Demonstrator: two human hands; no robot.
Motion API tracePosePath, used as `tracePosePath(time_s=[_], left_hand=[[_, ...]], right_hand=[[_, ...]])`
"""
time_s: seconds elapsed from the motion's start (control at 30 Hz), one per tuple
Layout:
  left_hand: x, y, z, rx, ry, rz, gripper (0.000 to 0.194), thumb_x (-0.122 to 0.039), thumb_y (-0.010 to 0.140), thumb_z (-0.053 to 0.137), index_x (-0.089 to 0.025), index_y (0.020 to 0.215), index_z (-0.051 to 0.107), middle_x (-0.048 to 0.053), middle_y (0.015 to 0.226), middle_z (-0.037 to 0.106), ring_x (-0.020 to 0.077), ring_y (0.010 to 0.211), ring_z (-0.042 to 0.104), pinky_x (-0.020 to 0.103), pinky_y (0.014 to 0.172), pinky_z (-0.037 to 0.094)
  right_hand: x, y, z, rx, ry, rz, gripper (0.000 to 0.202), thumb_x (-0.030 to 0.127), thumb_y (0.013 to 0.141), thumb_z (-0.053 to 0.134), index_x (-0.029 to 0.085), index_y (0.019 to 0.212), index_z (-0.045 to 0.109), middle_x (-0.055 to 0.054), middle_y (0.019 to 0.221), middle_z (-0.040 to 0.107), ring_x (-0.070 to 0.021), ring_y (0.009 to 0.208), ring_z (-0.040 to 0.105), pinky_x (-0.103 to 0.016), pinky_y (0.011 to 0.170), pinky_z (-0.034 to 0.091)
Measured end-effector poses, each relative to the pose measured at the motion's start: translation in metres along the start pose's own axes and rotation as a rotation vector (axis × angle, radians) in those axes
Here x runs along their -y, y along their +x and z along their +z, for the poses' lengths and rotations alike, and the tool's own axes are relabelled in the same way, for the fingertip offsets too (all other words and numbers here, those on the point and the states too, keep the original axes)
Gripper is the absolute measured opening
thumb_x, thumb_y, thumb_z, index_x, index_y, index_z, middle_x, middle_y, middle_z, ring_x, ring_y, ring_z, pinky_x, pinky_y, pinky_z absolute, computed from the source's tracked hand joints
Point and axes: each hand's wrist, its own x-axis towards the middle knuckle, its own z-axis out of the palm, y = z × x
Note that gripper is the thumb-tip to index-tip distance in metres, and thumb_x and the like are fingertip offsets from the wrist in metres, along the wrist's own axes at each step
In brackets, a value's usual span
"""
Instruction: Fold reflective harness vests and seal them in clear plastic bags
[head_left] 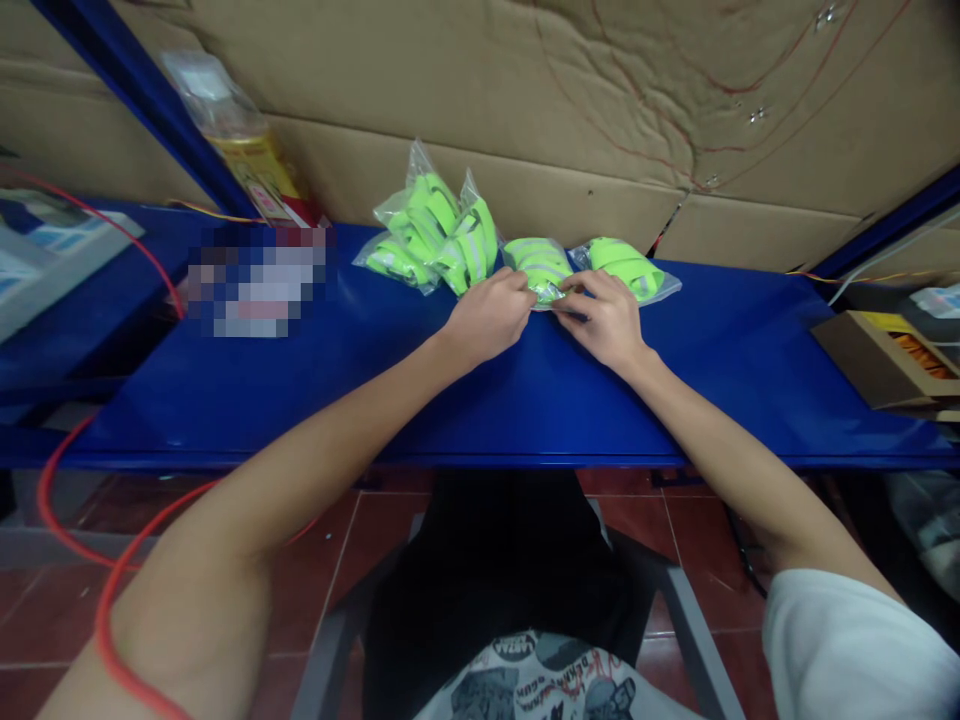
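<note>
My left hand and my right hand meet at the near edge of a clear plastic bag on the table. Inside that bag is a folded neon-yellow strap with grey reflective stripes. Both hands have their fingers closed, pinching the bag's edge from either side. Just right of it, partly behind my right hand, lies another bag of neon strap. To the left, several similar bags lean together in a pile.
The blue table runs below a cardboard backing. At the left stand a plastic bottle and a blurred-out item. An open cardboard box sits at the right end. A red hose loops near my left arm.
</note>
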Motion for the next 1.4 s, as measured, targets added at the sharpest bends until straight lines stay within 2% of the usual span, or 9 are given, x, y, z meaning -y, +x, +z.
tracePosePath(time_s=[0.27, 0.4, 0.6, 0.7, 0.8, 0.93, 1.03, 1.23, 1.4], left_hand=[[0.0, 0.001, -0.001, 0.02, 0.081, -0.01, 0.03, -0.009, 0.109, 0.049, -0.009, 0.112, 0.079, 0.018, 0.109, 0.076, 0.0305, 0.109, 0.073, 0.039, 0.083, 0.059], [0.004, 0.004, 0.001, 0.04, 0.068, -0.041, 0.031, -0.008, 0.109, 0.047, -0.008, 0.112, 0.078, 0.02, 0.11, 0.076, 0.0325, 0.111, 0.074, 0.041, 0.085, 0.059], [0.006, 0.001, 0.006, -0.058, 0.057, 0.006, 0.028, -0.012, 0.11, 0.049, -0.012, 0.116, 0.076, 0.018, 0.113, 0.076, 0.0312, 0.109, 0.073, 0.04, 0.08, 0.056], [0.005, 0.001, 0.011, -0.097, 0.077, 0.069, 0.026, -0.016, 0.109, 0.053, -0.011, 0.122, 0.075, 0.019, 0.119, 0.075, 0.0325, 0.114, 0.071, 0.041, 0.086, 0.056], [0.007, 0.002, 0.016, -0.13, 0.113, 0.128, 0.023, -0.021, 0.111, 0.056, -0.013, 0.118, 0.076, 0.018, 0.116, 0.075, 0.0338, 0.111, 0.07, 0.046, 0.093, 0.054], [0.009, 0.005, 0.023, -0.175, 0.111, 0.148, 0.031, -0.022, 0.115, 0.047, -0.014, 0.113, 0.077, 0.016, 0.109, 0.076, 0.0306, 0.102, 0.07, 0.043, 0.085, 0.052], [0.009, 0.005, 0.023, -0.205, 0.125, 0.159, 0.032, -0.025, 0.116, 0.048, -0.016, 0.11, 0.078, 0.014, 0.107, 0.077, 0.029, 0.101, 0.071, 0.039, 0.077, 0.051], [0.015, 0.003, 0.017, -0.203, 0.167, 0.089, 0.032, -0.023, 0.115, 0.05, -0.015, 0.109, 0.08, 0.014, 0.106, 0.079, 0.0294, 0.095, 0.073, 0.039, 0.063, 0.041], [0.024, 0.0, 0.01, -0.237, 0.084, 0.007, 0.033, -0.027, 0.114, 0.052, -0.015, 0.11, 0.082, 0.014, 0.106, 0.079, 0.0308, 0.098, 0.075, 0.039, 0.065, 0.043]], right_hand=[[0.001, 0.0, 0.0, -0.02, -0.028, -0.019, 0.019, 0.032, 0.107, 0.069, 0.031, 0.1, 0.086, -0.008, 0.119, 0.08, -0.0323, 0.105, 0.07, -0.056, 0.09, 0.055], [-0.003, 0.001, -0.005, -0.022, -0.026, -0.004, 0.014, 0.037, 0.103, 0.076, 0.029, 0.105, 0.087, -0.009, 0.116, 0.08, -0.0344, 0.106, 0.071, -0.056, 0.092, 0.056], [-0.011, 0.002, -0.01, -0.038, 0.007, -0.01, 0.013, 0.032, 0.102, 0.077, 0.025, 0.105, 0.087, -0.01, 0.11, 0.081, -0.0321, 0.102, 0.075, -0.05, 0.09, 0.058], [-0.011, 0.002, -0.009, -0.032, 0.026, -0.029, 0.012, 0.027, 0.102, 0.075, 0.024, 0.1, 0.086, -0.01, 0.109, 0.082, -0.0309, 0.1, 0.074, -0.049, 0.09, 0.058], [-0.009, 0.002, -0.006, -0.012, 0.04, -0.057, 0.017, 0.024, 0.104, 0.072, 0.024, 0.094, 0.085, -0.009, 0.106, 0.082, -0.0287, 0.097, 0.072, -0.047, 0.088, 0.057], [-0.006, 0.002, -0.005, -0.009, 0.059, -0.086, 0.021, 0.023, 0.107, 0.068, 0.025, 0.096, 0.085, -0.008, 0.106, 0.081, -0.0272, 0.096, 0.07, -0.045, 0.086, 0.055], [-0.004, 0.003, -0.006, -0.014, 0.05, -0.1, 0.022, 0.026, 0.109, 0.067, 0.025, 0.098, 0.086, -0.009, 0.107, 0.081, -0.0276, 0.096, 0.07, -0.046, 0.086, 0.056], [-0.002, 0.004, -0.011, -0.027, 0.02, -0.042, 0.013, 0.028, 0.102, 0.076, 0.023, 0.109, 0.085, -0.011, 0.108, 0.08, -0.0318, 0.101, 0.072, -0.047, 0.089, 0.059], [-0.014, 0.004, -0.023, -0.047, 0.099, -0.019, 0.012, 0.028, 0.102, 0.074, 0.024, 0.105, 0.085, -0.009, 0.102, 0.083, -0.0301, 0.097, 0.077, -0.045, 0.088, 0.061]])
